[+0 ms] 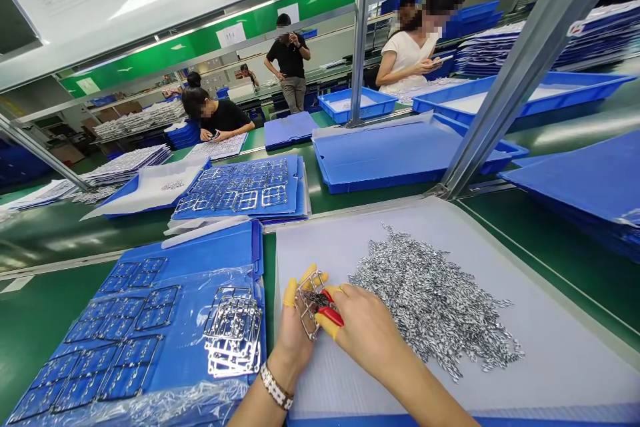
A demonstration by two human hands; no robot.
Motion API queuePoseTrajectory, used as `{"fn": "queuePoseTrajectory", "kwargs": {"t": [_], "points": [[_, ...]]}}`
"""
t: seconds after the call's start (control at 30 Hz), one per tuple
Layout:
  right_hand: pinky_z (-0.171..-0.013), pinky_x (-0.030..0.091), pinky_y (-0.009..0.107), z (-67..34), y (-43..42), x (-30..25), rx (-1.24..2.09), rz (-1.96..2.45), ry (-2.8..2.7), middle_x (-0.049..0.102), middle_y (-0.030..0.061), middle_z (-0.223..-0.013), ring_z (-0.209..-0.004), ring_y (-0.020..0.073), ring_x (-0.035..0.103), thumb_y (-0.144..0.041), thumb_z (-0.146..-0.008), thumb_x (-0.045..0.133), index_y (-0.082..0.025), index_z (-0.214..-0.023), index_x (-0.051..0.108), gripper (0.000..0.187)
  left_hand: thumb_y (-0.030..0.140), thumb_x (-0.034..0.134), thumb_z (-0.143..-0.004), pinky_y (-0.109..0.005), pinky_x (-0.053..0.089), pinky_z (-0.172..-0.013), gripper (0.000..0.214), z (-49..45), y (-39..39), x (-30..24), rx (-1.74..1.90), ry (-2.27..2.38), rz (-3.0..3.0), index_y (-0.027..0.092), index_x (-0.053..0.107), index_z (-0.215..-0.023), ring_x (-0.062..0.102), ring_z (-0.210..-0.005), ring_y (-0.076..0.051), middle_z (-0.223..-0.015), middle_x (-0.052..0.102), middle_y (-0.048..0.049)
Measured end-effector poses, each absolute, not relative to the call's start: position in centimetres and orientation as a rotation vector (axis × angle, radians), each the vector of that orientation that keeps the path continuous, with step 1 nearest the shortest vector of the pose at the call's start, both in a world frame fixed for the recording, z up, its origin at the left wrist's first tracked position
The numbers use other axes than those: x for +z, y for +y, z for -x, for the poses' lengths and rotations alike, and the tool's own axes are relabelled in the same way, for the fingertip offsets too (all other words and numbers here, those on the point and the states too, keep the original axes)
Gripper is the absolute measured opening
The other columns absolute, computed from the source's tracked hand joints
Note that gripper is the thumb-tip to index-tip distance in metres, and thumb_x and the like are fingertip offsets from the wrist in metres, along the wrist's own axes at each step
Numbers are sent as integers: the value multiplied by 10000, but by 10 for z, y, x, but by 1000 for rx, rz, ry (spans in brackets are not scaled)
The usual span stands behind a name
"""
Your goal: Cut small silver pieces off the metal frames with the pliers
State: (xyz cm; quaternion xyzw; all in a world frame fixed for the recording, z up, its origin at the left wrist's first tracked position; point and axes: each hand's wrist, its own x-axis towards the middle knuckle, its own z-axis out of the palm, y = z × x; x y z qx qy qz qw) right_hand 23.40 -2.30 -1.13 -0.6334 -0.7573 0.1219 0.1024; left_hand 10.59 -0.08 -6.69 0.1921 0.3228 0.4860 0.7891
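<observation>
My left hand (295,327), with yellow finger cots on its fingertips, is closed around a small square wire frame (306,325). My right hand (364,325), also in yellow finger cots, grips pliers with red handles (330,315). The jaws of the pliers reach over the frame, and what lies between them is too small to make out. Just right of my hands, a large heap of small shiny metal pieces (430,300) lies on a white sheet (320,387). On the left, dark square wire frames (131,367) and a stack of silvery ones (234,340) rest on blue boards (200,247).
Metal posts (535,60) rise from the bench behind the sheet. Beyond them are a blue tray (390,153) and a blue board bearing more metal frames (240,183). Several people are farther back, one in a white top (407,60).
</observation>
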Motion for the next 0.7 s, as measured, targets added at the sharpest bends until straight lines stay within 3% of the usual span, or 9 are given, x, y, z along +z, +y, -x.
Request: {"fn": "queuePoseTrajectory", "kwargs": {"t": [0.43,0.7], "points": [[-696,435,331,-231,-25,-16,265,1892,-2261,682,79,-888,-828,249,631,-297,-826,572,-195,-923,651,162,503,422,-893,-384,359,-1009,527,-107,-4,-60,1067,727,-463,202,532,-1311,536,-1158,-261,-1212,634,-99],[-737,441,348,-246,-26,-16,171,1986,-2216,682,96,-904,-861,254,628,-326,-837,561,-185,-960,655,209,549,411,-876,-379,435,-902,542,-107,-7,-55,979,701,-394,178,592,-1228,569,-1064,-257,-1238,608,-114]]}}
